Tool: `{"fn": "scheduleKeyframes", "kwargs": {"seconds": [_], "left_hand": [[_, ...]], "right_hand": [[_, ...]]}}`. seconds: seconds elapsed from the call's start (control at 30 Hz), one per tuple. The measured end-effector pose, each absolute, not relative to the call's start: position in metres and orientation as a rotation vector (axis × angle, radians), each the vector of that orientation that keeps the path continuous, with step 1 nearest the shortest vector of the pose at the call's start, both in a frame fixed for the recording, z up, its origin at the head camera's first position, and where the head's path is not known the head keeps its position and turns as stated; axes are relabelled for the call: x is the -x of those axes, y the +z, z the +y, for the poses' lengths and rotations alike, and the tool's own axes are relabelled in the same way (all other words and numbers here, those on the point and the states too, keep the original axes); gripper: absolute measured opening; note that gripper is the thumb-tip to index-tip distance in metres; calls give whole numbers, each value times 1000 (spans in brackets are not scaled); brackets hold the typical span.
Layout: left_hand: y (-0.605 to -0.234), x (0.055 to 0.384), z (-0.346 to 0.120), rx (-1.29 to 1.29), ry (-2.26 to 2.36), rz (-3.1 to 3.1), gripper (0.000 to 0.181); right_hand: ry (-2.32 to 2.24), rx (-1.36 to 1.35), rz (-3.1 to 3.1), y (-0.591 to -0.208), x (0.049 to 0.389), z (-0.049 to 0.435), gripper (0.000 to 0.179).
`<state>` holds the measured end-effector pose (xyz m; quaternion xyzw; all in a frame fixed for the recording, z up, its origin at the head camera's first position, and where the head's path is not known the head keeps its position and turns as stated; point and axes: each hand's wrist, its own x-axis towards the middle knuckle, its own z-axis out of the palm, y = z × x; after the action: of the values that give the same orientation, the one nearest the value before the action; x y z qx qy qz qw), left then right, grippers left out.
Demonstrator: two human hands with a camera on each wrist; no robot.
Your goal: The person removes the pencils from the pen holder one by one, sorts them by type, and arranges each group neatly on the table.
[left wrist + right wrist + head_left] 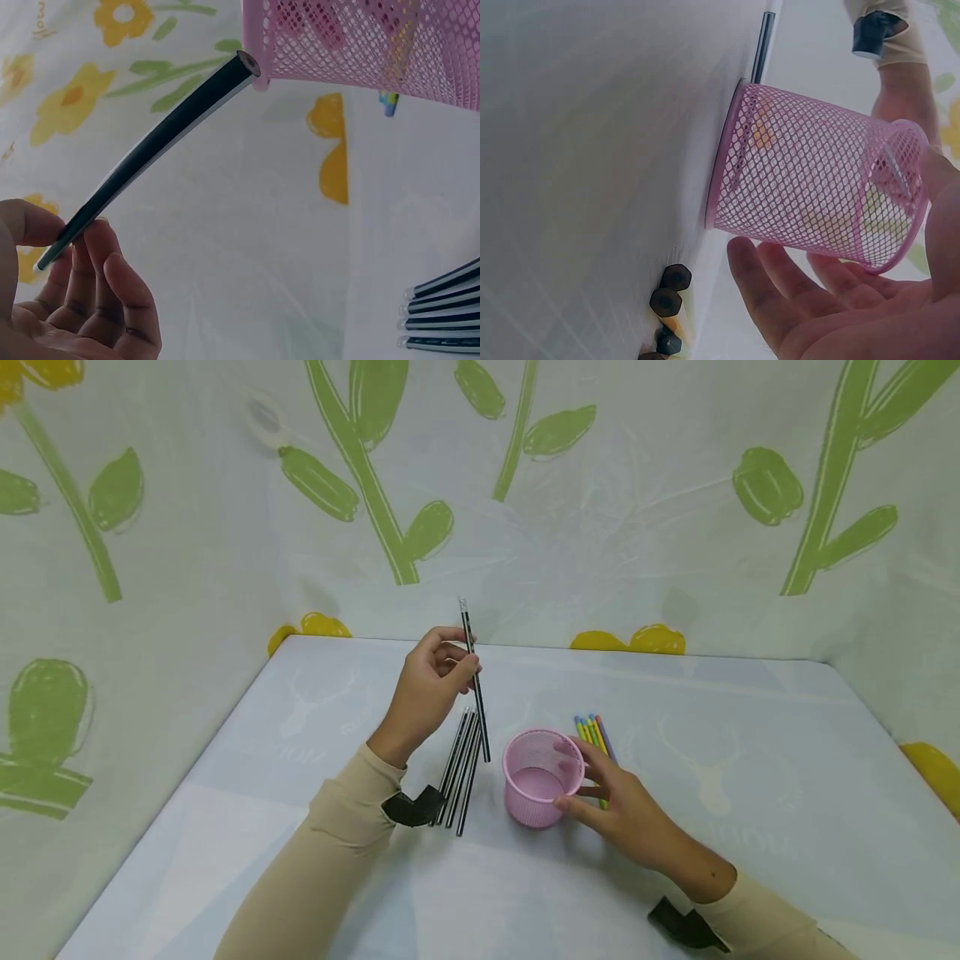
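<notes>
My left hand [423,689] pinches a black-and-silver striped pencil [481,710] between thumb and fingers, holding it nearly upright above the table. Its lower end hangs just left of a pink mesh pen cup [531,812]. In the left wrist view the pencil [161,142] slants up, its flat end in front of the cup's rim. My right hand [630,814] holds the cup from the right, thumb at the near side of the rim and fingers round the far side. The cup stands upright, with no pencils visible inside it.
Several matching striped pencils [465,777] lie side by side on the table under my left wrist. Several coloured pencils [592,732] lie behind my right hand, partly covered by it. A flower-print sheet [637,543] rises behind the table's far edge.
</notes>
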<state>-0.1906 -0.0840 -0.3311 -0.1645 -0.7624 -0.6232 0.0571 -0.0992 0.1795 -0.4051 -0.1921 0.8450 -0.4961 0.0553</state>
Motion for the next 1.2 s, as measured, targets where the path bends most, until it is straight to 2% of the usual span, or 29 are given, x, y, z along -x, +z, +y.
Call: {"fn": "scheduleKeyframes", "kwargs": {"seconds": [0.77,1.2], "left_hand": [[-367,220,-102,321,-1635,-2920,48],[-382,226,-113,374,-1443,-3173,60]], "right_hand": [[-1512,604,2554,-407,101,180,73],[-1528,613,2538,-406,101,180,75]]}}
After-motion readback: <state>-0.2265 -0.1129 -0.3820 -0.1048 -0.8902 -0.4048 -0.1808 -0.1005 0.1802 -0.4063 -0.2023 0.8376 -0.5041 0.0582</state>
